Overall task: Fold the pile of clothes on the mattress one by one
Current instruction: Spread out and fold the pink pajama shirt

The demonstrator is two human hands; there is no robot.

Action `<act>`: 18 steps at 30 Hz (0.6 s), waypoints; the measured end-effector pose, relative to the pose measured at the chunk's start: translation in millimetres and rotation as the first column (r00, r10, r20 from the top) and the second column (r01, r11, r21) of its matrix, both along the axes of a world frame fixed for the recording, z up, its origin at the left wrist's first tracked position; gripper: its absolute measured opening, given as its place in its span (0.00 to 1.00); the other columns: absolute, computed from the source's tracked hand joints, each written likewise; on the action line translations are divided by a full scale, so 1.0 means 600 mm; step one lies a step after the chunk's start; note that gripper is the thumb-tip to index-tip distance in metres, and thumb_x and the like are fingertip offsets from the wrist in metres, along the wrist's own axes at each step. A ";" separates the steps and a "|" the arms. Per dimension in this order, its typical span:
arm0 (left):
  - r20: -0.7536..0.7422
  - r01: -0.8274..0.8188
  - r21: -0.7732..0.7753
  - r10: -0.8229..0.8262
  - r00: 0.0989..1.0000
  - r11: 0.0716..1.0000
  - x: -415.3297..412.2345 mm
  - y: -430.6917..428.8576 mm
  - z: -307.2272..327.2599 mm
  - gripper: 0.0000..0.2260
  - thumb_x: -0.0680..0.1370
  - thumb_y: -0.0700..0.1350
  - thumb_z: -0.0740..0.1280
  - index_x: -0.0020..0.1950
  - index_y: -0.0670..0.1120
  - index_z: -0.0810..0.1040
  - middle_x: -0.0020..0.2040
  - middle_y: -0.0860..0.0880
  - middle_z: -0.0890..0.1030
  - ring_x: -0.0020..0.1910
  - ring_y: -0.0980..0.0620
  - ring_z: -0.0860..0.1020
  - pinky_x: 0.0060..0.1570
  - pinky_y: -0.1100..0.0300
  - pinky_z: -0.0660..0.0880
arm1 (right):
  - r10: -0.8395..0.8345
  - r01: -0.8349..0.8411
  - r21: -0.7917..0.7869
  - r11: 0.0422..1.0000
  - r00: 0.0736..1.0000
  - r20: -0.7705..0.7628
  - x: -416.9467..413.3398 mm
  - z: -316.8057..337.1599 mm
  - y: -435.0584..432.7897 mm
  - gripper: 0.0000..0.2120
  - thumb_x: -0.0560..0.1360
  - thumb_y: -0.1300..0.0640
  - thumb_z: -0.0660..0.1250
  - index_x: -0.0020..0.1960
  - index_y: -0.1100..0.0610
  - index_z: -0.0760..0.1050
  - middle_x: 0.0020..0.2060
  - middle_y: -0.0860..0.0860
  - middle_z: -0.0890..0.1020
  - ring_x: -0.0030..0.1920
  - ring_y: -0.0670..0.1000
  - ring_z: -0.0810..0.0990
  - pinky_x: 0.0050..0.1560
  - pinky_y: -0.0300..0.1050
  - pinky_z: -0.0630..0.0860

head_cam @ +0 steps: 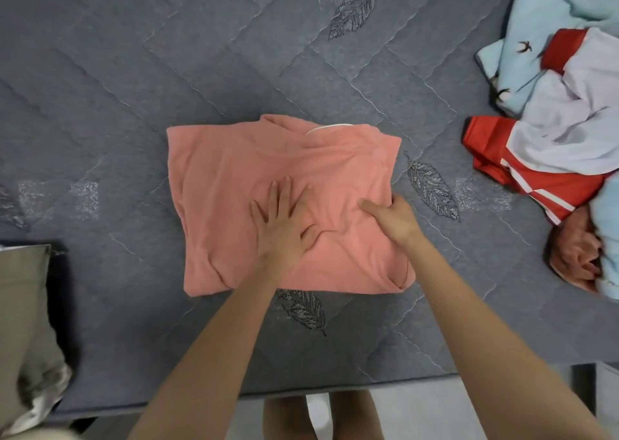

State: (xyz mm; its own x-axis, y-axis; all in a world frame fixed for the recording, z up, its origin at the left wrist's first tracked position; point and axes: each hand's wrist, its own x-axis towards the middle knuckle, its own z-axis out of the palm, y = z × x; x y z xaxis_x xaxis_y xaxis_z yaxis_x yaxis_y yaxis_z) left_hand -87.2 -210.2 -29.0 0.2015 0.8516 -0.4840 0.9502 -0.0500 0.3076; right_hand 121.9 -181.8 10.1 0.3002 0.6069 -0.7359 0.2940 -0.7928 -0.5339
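Note:
A salmon-pink garment (pixel 234 178) lies folded into a rough rectangle in the middle of the grey quilted mattress (pixel 134 87). My left hand (pixel 284 221) presses flat on its centre with the fingers spread. My right hand (pixel 390 216) grips the garment's right edge, thumb on top and fingers tucked under the fabric. The pile of clothes (pixel 562 131) sits at the right edge: a light blue piece with dark bird prints, a white piece and a red one with white stripes.
A brownish-pink crumpled garment (pixel 572 258) lies at the lower right of the pile. A beige cloth (pixel 26 322) hangs over the mattress's left front corner. The mattress's front edge runs along the bottom, with my legs and the floor below it.

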 end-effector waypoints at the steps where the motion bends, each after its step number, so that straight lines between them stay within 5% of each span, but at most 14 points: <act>1: 0.097 -0.082 0.012 0.080 0.992 0.997 -0.001 -0.006 0.013 0.28 0.80 0.57 0.58 0.79 0.57 0.53 0.80 0.45 0.48 0.78 0.42 0.47 0.73 0.38 0.43 | 0.024 -0.022 0.035 0.999 0.998 -0.056 -0.007 0.011 0.004 0.24 0.72 0.56 0.74 0.65 0.59 0.71 0.57 0.51 0.79 0.56 0.51 0.78 0.55 0.41 0.72; 4: 0.280 -0.432 0.018 0.410 0.868 0.902 -0.016 -0.042 0.046 0.17 0.81 0.53 0.61 0.69 0.51 0.73 0.65 0.41 0.69 0.65 0.41 0.67 0.66 0.46 0.63 | 0.144 -0.121 0.246 0.962 0.987 -0.075 -0.045 0.043 0.013 0.18 0.73 0.62 0.71 0.61 0.60 0.72 0.52 0.50 0.78 0.52 0.47 0.75 0.54 0.34 0.71; 7: 0.232 -0.635 -0.125 0.645 0.728 0.762 -0.047 -0.083 0.063 0.23 0.79 0.59 0.55 0.67 0.48 0.75 0.61 0.43 0.73 0.64 0.43 0.67 0.65 0.47 0.64 | 0.258 -0.211 0.373 0.903 0.963 -0.080 -0.102 0.069 0.022 0.12 0.74 0.65 0.68 0.57 0.58 0.73 0.45 0.47 0.77 0.43 0.41 0.73 0.43 0.25 0.68; 10: 0.391 -0.633 -0.376 0.735 0.554 0.677 -0.081 -0.105 0.071 0.17 0.84 0.53 0.54 0.67 0.47 0.75 0.64 0.49 0.76 0.68 0.46 0.69 0.70 0.46 0.63 | 0.339 -0.263 0.403 0.877 0.932 -0.130 -0.168 0.090 0.032 0.18 0.74 0.67 0.64 0.62 0.54 0.73 0.50 0.47 0.79 0.48 0.41 0.75 0.48 0.29 0.69; 13: 0.498 -0.597 -0.640 0.853 0.157 0.483 -0.102 -0.111 0.093 0.22 0.83 0.58 0.49 0.69 0.52 0.73 0.65 0.53 0.77 0.65 0.52 0.74 0.67 0.50 0.69 | 0.342 -0.235 0.412 0.880 0.917 -0.207 -0.240 0.102 0.041 0.17 0.75 0.69 0.63 0.61 0.56 0.73 0.50 0.50 0.79 0.48 0.42 0.75 0.49 0.35 0.70; 16: 0.454 -0.488 -0.837 0.812 -0.366 0.248 -0.141 -0.104 0.099 0.27 0.81 0.62 0.48 0.72 0.48 0.70 0.69 0.47 0.75 0.68 0.47 0.72 0.66 0.51 0.70 | 0.361 -0.243 0.336 0.910 0.863 -0.353 -0.310 0.104 0.044 0.13 0.78 0.63 0.64 0.61 0.53 0.70 0.53 0.50 0.78 0.51 0.46 0.77 0.55 0.40 0.72; 18: 0.461 -0.489 -0.853 0.702 -0.543 0.182 -0.179 -0.100 0.103 0.25 0.81 0.63 0.50 0.66 0.50 0.76 0.65 0.47 0.78 0.65 0.49 0.76 0.64 0.53 0.73 | 0.414 -0.316 0.285 0.905 0.807 -0.421 -0.341 0.093 0.037 0.20 0.80 0.60 0.62 0.72 0.53 0.64 0.62 0.49 0.75 0.58 0.44 0.77 0.60 0.32 0.71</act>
State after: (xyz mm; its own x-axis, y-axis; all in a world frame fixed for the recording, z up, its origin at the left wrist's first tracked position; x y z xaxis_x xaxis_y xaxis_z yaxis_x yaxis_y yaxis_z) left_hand -194.7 -270.0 33.1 -0.1955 0.6296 -0.7519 -0.7011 0.4463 0.5561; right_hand -82.9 -159.6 65.8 -0.3169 0.7452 -0.5868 0.2208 -0.5437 -0.8097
